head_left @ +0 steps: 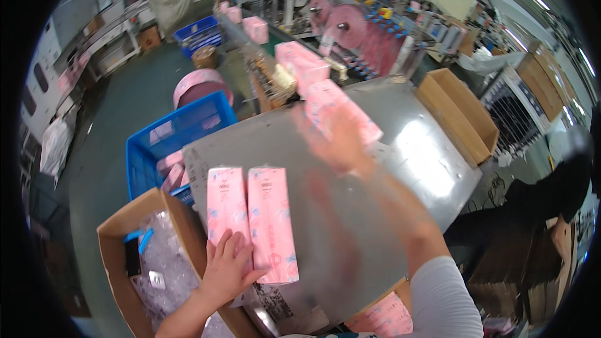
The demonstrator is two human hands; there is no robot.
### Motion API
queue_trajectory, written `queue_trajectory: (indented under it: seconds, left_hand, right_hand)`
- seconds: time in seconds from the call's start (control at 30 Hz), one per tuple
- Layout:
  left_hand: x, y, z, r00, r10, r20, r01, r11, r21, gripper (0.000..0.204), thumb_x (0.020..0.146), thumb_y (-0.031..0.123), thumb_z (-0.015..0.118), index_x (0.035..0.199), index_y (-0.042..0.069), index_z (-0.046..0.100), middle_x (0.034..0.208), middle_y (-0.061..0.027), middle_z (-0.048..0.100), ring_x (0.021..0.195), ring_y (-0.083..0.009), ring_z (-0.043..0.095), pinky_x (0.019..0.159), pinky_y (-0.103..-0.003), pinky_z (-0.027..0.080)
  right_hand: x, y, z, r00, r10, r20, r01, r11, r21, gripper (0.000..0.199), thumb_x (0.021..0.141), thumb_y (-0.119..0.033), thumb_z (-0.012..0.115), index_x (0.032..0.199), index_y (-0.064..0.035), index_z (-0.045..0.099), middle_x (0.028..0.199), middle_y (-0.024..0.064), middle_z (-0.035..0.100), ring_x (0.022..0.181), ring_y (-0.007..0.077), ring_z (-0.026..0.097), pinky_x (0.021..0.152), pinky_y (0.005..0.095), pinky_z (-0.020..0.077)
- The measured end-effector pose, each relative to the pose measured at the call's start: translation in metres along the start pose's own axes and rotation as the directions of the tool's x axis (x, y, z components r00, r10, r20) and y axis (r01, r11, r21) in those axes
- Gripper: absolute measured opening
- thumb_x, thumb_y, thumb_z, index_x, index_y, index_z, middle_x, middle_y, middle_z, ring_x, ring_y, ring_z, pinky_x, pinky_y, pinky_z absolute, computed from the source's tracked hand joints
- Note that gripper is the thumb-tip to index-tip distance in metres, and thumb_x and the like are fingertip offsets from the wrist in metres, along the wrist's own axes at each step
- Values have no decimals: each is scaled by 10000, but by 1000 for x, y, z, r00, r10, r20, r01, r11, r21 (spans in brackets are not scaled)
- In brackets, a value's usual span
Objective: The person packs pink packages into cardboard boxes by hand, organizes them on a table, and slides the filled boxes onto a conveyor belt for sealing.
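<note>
Two long pink soft packs lie side by side on the metal table: a left pack point(226, 197) and a right pack point(270, 213). My left hand point(228, 266) rests on their near ends, fingers spread over the left pack and thumb reaching onto the right one. My right hand point(338, 141), blurred, is stretched out with its fingers apart at another pink pack point(341, 109) on the table's far side. It overlaps that pack's near side; whether it touches cannot be told. Behind that pack, a further pink pack point(302, 62) sits at the conveyor's end.
The metal table point(400, 169) borders a carton of clear plastic bags point(166, 269) and a blue crate point(141, 163) on the left. An open cardboard box point(457, 112) stands at its right edge. Pink packs point(385, 319) fill a box below. Another person point(532, 200) is at right.
</note>
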State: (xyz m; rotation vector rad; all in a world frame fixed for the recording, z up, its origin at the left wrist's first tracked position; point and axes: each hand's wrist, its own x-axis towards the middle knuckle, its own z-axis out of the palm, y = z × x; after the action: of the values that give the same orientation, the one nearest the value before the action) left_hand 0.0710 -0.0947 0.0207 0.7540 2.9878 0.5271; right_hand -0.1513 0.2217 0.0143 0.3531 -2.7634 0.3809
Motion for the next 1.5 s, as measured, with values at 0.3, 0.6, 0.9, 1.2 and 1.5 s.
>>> queue_trajectory:
  seconds: [0.3,0.6,0.9,1.2,1.5]
  left_hand:
    - [18,-10,22,1000,15,-25,-11,983,183,911,717,686,536,1305,-1,426,1367,-248,364,1307,-397,292,941,-728,136]
    - [39,5,29,996,45,-74,-29,978,206,899,722,692,535,1295,6,434,1374,-272,351,1306,-414,300,977,-700,86]
    - [36,-2,31,997,30,-77,-12,974,226,862,728,687,524,1268,20,449,1361,-265,369,1290,-410,323,936,-721,135]
    - [34,-3,29,999,-4,-39,12,975,222,863,738,686,516,1256,-2,462,1367,-275,354,1303,-424,296,971,-695,106]
    - [41,-4,18,993,48,-107,-44,998,37,765,779,498,614,1313,-1,386,1372,-257,354,1297,-393,319,1001,-617,183]
  right_hand:
    - [-95,15,-4,924,-102,369,30,980,196,908,709,-471,692,1373,8,298,1250,272,466,1087,412,512,933,482,413]
    - [47,66,-9,994,89,-58,-105,897,-430,834,748,-441,618,1443,-175,242,1365,198,354,1262,378,365,1016,511,296]
    - [-88,49,-13,787,394,475,-341,919,-198,1004,719,-483,662,1472,-180,72,1187,277,464,988,421,554,827,468,466]
    - [-96,22,-91,745,76,663,-74,997,-31,435,831,-377,589,1141,-72,597,891,190,657,845,342,629,784,419,495]
    - [65,88,32,782,552,290,-510,833,-215,975,689,-499,624,1461,-173,125,1363,223,330,1199,427,417,969,509,370]
